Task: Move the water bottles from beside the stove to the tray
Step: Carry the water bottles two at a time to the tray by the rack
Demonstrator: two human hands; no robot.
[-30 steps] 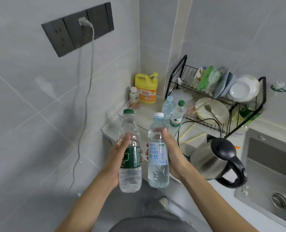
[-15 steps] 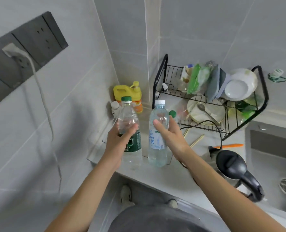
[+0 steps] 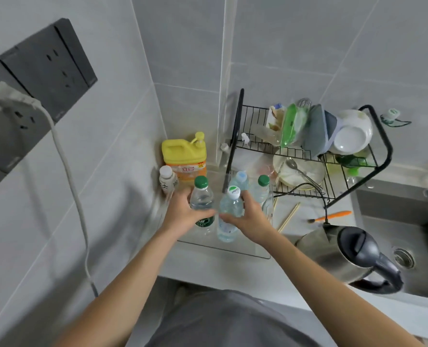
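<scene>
Change: bottles that were held up in the air half a second before had come down over the clear tray [image 3: 223,249], at 12 o'clock from the person, on the pale surface [image 3: 208,266].
Left hand: left hand [image 3: 183,214] was wrapped round the green-capped water bottle [image 3: 202,204], fingers curled at its shoulder.
Right hand: right hand [image 3: 248,216] gripped the white-capped water bottle [image 3: 230,211] the same way.
Bottle position: both stood upright, side by side and nearly touching, bases low inside the tray's near edge; whether they had touched down could not be told.
Meaning for task: by my reading, set-down was almost finished, with only release left for this pair.
Tray contents: two more bottles, one blue-capped [image 3: 240,179] and one green-capped [image 3: 261,186], already stood at the tray's 1 o'clock end.
Water levels: both held bottles looked partly full of clear water.
Outside tray: yellow detergent jug [image 3: 184,159] and small white bottle [image 3: 167,177] sat at 11 o'clock, against the wall.
Dish rack: wire rack [image 3: 308,156] at 2 o'clock held plates, bowls and a spoon.
Kettle: steel kettle [image 3: 345,256] stood at 4 o'clock beside the sink [image 3: 408,221].
</scene>
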